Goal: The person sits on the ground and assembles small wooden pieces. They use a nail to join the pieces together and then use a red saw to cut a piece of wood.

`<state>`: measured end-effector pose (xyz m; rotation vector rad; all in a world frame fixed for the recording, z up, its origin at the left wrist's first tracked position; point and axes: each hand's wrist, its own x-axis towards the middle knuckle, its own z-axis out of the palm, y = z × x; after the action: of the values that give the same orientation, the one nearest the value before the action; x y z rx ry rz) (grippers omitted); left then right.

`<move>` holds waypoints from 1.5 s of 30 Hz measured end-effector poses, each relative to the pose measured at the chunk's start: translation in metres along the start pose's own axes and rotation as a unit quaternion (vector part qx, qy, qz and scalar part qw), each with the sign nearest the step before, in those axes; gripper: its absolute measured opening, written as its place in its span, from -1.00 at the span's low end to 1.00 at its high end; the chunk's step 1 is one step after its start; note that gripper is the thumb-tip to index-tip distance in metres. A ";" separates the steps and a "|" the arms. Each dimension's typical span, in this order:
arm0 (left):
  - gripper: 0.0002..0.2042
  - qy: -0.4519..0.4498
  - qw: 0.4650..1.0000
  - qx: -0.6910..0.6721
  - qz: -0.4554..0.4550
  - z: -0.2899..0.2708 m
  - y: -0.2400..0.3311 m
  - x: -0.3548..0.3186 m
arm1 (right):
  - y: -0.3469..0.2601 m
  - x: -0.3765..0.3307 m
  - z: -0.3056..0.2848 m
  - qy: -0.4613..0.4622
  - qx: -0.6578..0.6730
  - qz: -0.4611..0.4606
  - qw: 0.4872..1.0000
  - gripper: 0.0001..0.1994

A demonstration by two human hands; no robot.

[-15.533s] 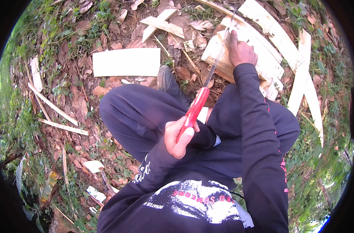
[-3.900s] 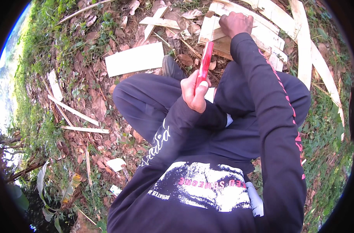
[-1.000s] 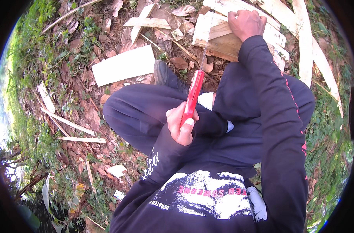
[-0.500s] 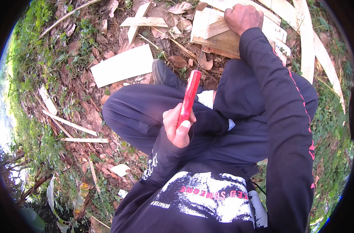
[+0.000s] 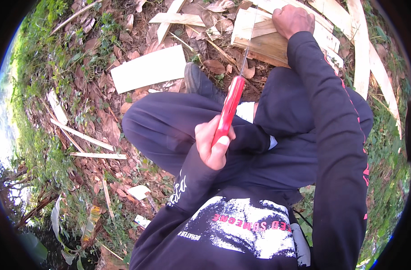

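Note:
My left hand (image 5: 214,141) is closed round the red handle of a hand saw (image 5: 231,105). Seen nearly edge-on, its thin blade (image 5: 247,51) runs up and away from me across the left part of a wooden board (image 5: 264,48). My right hand (image 5: 294,21) is a fist pressed down on the stacked boards, gripping a pale wood strip (image 5: 263,29) that lies over them. Its fingertips are hidden from view. Where the blade meets the wood is too fine to make out.
I sit cross-legged on leaf-covered ground. A white rectangular board (image 5: 149,68) lies left of my shoe (image 5: 201,81). Two crossed wood pieces (image 5: 177,19) are beyond it. Long curved planks (image 5: 361,49) lie at the right, thin offcuts (image 5: 84,135) at the left.
The view has shifted slightly. My left hand and the saw handle have moved a little up and to the right. My right hand keeps its place on the wood.

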<state>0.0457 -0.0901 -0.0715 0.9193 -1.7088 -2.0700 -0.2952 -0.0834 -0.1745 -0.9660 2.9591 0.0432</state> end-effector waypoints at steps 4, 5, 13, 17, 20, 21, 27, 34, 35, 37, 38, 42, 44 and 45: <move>-0.47 -0.003 1.000 -0.008 0.000 0.000 -0.006 0.009 | 0.001 0.003 0.002 -0.035 -0.015 -0.002 0.999 -0.52; -0.47 -0.005 1.000 -0.006 0.003 -0.002 -0.006 0.006 | 0.003 0.005 0.003 -0.039 -0.017 -0.001 0.999 -0.52; -0.55 -0.008 1.000 0.000 0.010 -0.004 -0.002 0.013 | -0.003 -0.003 -0.008 -0.042 -0.001 -0.018 0.999 -0.51; -0.52 0.005 0.999 -0.023 0.029 0.001 -0.012 0.020 | -0.002 0.003 -0.008 -0.050 -0.004 0.007 0.999 -0.50; -0.45 -0.002 0.999 -0.014 0.032 -0.009 -0.016 -0.007 | 0.002 0.004 -0.006 -0.056 -0.010 0.015 0.998 -0.49; -0.47 0.014 0.998 -0.027 0.064 -0.009 -0.018 -0.010 | 0.000 0.003 -0.007 -0.060 -0.011 0.006 0.998 -0.49; -0.71 0.064 0.988 0.079 0.114 0.008 -0.030 0.034 | -0.004 0.004 -0.008 -0.085 -0.011 0.027 0.996 -0.49; -0.60 0.036 0.987 0.037 0.152 -0.006 -0.038 -0.013 | -0.006 0.005 -0.013 -0.102 -0.017 0.042 0.994 -0.49; -0.58 0.030 0.987 0.020 0.160 -0.007 -0.039 -0.014 | -0.008 0.002 -0.015 -0.099 -0.014 0.039 0.994 -0.49; -0.59 0.068 0.976 0.066 0.194 0.006 -0.049 0.006 | -0.009 0.001 -0.016 -0.093 -0.024 0.032 0.995 -0.50; -0.60 0.093 0.959 0.132 0.235 0.010 -0.041 0.020 | -0.006 0.001 -0.014 -0.091 -0.028 0.033 0.995 -0.49; -0.62 0.088 0.954 0.171 0.228 0.011 -0.023 0.035 | -0.007 0.005 -0.012 -0.086 -0.045 0.037 0.995 -0.48; -0.65 0.098 0.965 0.124 0.211 0.009 -0.041 0.014 | -0.004 0.008 -0.009 -0.078 -0.040 0.036 0.995 -0.48; -0.66 0.088 0.974 0.093 0.188 0.006 -0.049 0.000 | -0.004 0.009 -0.007 -0.076 -0.036 0.034 0.996 -0.48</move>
<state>0.0495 -0.0732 -0.1182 0.7346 -1.8364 -1.5622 -0.3003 -0.0921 -0.1680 -0.8301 2.8671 0.2166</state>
